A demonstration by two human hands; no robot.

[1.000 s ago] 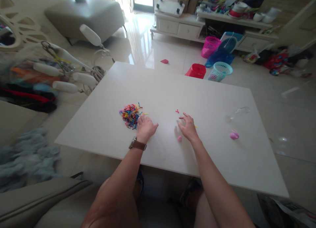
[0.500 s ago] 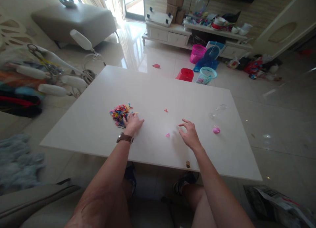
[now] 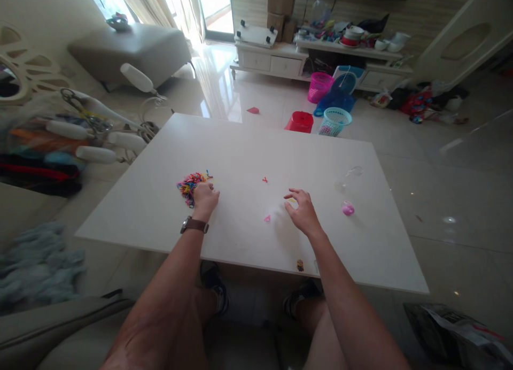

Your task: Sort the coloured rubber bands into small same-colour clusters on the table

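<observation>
My left hand (image 3: 206,199), with a brown-strapped watch (image 3: 195,224) on the wrist, is at the right side of a pile of small multicoloured bands (image 3: 188,186). Its fingers are curled down and partly hidden; what they grip cannot be made out. Over the table, my right hand (image 3: 301,209) has thumb and fingers apart. A small yellow bit (image 3: 292,200) shows between them; whether it is touched is unclear. Between the hands lie a small pink piece (image 3: 267,218) and a red band (image 3: 265,179).
On the white table (image 3: 240,151) are a pink ball-like object (image 3: 348,208), a clear plastic piece (image 3: 355,172) and a small yellow-and-dark figure (image 3: 300,265) at the near edge. Past the far edge stand a red bin (image 3: 300,122) and a light-blue basket (image 3: 335,118).
My left hand has shifted left onto the pile, and its fingers have curled in. A yellow bit now shows at my right hand, which stays nearly in place. The view has turned slightly.
</observation>
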